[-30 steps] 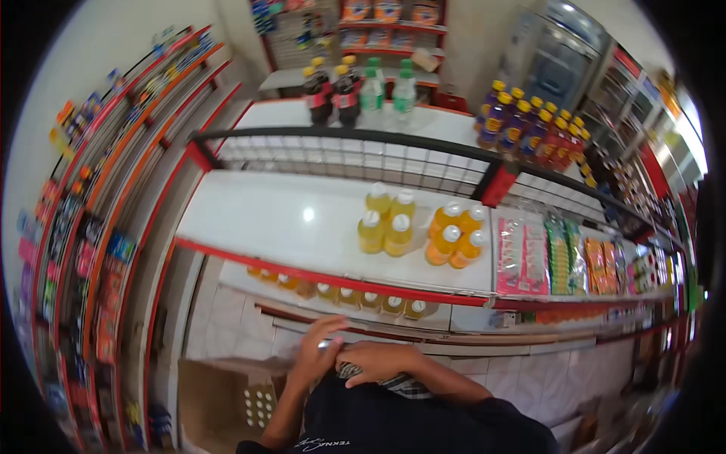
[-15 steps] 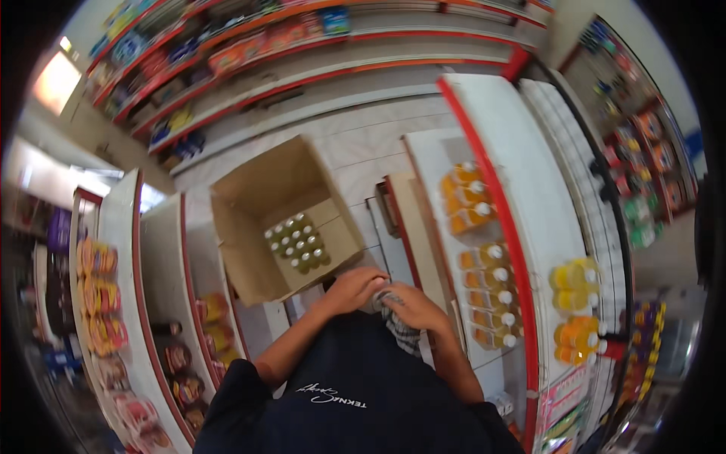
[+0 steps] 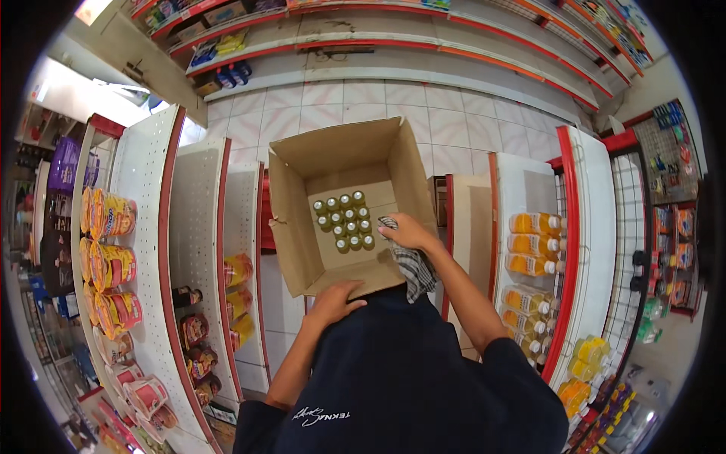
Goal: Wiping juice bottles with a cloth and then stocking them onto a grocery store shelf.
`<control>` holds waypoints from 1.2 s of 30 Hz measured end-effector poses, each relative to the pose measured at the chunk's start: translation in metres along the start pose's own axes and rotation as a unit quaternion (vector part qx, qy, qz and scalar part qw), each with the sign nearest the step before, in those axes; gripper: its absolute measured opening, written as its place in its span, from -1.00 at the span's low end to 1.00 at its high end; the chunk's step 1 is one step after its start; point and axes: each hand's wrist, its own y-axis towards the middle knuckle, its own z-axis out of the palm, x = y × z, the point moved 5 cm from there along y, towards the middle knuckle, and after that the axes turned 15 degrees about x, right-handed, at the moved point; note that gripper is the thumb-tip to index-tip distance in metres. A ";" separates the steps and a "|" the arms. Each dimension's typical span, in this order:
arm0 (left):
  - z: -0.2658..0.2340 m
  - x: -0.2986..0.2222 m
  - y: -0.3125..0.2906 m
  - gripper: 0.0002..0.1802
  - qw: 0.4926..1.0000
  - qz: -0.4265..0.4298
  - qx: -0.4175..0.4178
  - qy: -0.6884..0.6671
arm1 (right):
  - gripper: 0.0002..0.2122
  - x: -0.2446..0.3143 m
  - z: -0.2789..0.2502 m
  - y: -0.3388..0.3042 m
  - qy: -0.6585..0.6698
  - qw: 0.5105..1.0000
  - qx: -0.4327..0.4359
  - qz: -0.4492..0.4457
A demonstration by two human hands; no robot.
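Observation:
A large open cardboard box (image 3: 291, 185) stands in front of me, with several capped bottles (image 3: 344, 219) of yellow-green liquid upright in rows on its bottom. My right hand (image 3: 406, 231) is closed on a grey checked cloth (image 3: 414, 271), which hangs down over the box's near right side. Some of the cloth is bunched under the fingers, beside the bottles. On the box's near edge rests my left hand (image 3: 334, 303), its fingers stretched out and thumb apart.
To the left, a white shelf unit (image 3: 151, 178) carries cup noodles (image 3: 113, 272) and other packs. On the right, a red-edged shelf unit (image 3: 566, 265) holds orange drink bottles (image 3: 532, 244) and paler ones. Long shelves (image 3: 423, 64) run along the back beyond the tiled floor (image 3: 370, 94).
My hands were together at the cloth in front of my body. Now they are apart: the right carries the cloth to the box, the left touches its near edge. The view has turned.

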 end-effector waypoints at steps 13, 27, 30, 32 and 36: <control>0.022 0.003 0.001 -0.55 0.991 -0.113 -0.077 0.012 | -0.56 -0.088 0.132 0.134 -0.270 0.915 0.278 0.112; 0.005 -0.011 0.010 -0.45 0.989 -0.108 -0.081 -0.055 | -0.62 -0.089 0.117 0.113 -0.280 0.908 0.291 0.109; -0.013 0.009 0.021 -0.42 0.970 -0.189 -0.094 -0.119 | -0.63 -0.059 0.100 0.098 -0.350 0.893 0.273 0.068; -0.025 0.019 0.026 -0.41 0.974 -0.121 -0.159 -0.104 | -0.63 -0.018 0.076 0.073 -0.334 0.908 0.251 0.038; -0.055 0.009 0.036 -0.30 0.969 0.001 -0.242 -0.053 | -0.67 0.066 0.019 0.021 -0.225 0.940 0.242 -0.081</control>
